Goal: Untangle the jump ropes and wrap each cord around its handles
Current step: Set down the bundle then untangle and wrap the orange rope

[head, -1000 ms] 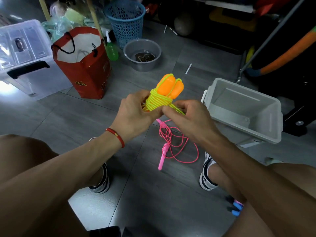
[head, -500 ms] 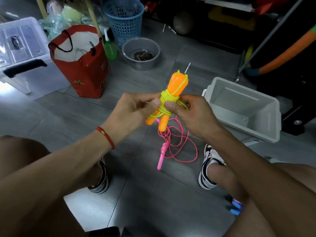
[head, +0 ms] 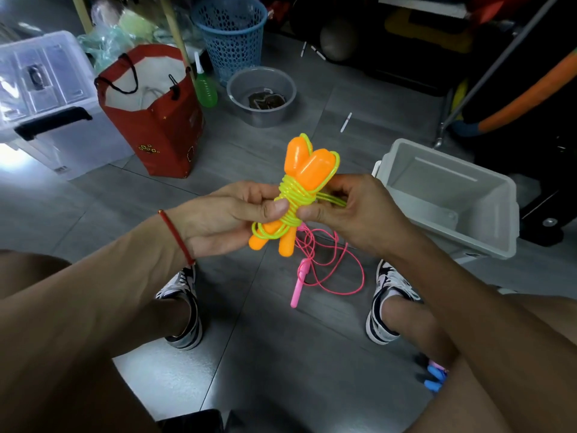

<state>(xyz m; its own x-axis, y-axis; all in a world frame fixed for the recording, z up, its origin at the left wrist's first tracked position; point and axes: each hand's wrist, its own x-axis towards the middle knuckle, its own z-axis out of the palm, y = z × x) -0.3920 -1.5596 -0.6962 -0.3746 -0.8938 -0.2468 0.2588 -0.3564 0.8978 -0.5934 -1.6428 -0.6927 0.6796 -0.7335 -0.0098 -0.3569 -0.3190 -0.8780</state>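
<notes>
- Your left hand (head: 231,214) grips the orange handles (head: 304,165) at their wrapped middle, thumb pressed on the coils; your right hand (head: 352,214) pinches the yellow-green cord (head: 295,200) from the other side, with a loose strand running under its fingers.
- The bundle sits in the air between your knees, above the floor (head: 281,354).
- The cord looks like thin, smooth, springy plastic: judge it light and slippery, likely to uncoil if you ease off.
- Keep your thumb on the coils, and take hold of the free end close to the wrap.
- The handles look hard and light; hold them at the waist, where they cross.
- The pink jump rope (head: 315,264) lies loose on the floor just below, not yet wrapped.
</notes>
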